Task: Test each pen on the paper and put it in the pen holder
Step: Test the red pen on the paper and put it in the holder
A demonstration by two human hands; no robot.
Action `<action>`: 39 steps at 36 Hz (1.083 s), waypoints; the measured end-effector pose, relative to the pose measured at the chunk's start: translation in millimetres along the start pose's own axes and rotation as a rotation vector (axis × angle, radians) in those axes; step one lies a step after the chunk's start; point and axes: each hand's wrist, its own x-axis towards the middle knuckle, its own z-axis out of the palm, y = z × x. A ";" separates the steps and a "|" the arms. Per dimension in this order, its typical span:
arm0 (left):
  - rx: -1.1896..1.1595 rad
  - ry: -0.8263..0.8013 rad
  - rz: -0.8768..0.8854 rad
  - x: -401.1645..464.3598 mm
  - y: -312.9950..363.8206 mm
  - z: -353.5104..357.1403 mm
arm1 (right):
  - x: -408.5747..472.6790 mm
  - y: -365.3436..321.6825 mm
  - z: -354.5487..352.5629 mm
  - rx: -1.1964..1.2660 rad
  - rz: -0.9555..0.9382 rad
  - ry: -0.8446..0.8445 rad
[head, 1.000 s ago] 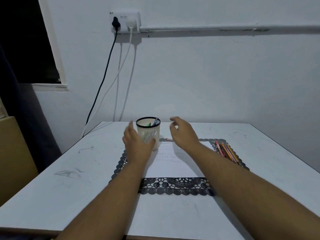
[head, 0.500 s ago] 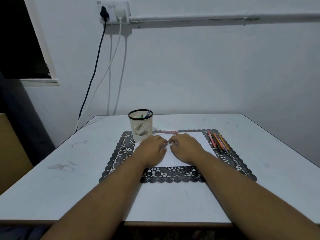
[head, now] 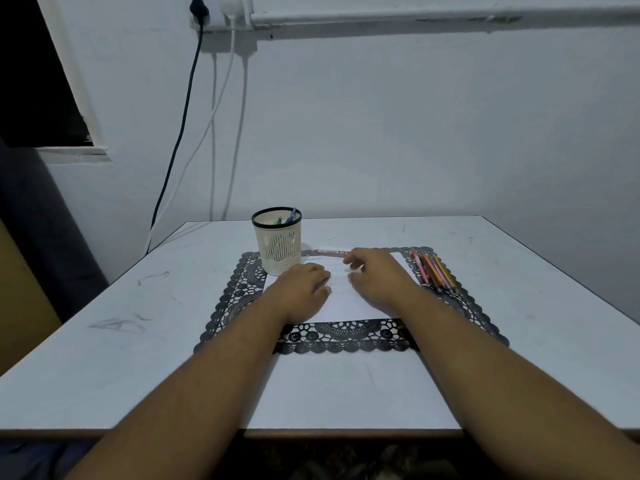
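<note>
I am resting my left hand (head: 304,292) loose-fingered on the paper (head: 349,299) while my empty right hand (head: 375,277), fingers apart, is reaching toward the red pen (head: 330,252) lying beside the pen holder (head: 277,242), which I judge needs pinching next.

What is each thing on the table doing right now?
Holder: upright, pens inside.
Paper: flat on the mat, under both hands.
Red pen: lying at the paper's far edge.
Loose pens: lying together on the mat.
Left hand: resting on paper, holding nothing.
Right hand: fingers loosely curled, holding nothing.
</note>
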 end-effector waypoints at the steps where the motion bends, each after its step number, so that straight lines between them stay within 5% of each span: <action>1: 0.003 -0.004 0.000 -0.3 0.1 0.2 | 1.3 2.9 -3.5 0.021 0.030 0.046; 8: -0.032 0.003 -0.019 -0.6 -0.3 -0.6 | 7.3 27.8 -51.3 -0.220 0.322 0.343; 15: -0.034 -0.013 -0.028 -0.4 -1.7 1.1 | 3.6 53.4 -63.5 -0.299 0.594 0.199; 39: -0.038 -0.015 -0.034 -6.1 8.3 -6.9 | 1.4 49.0 -55.7 -0.370 0.590 0.212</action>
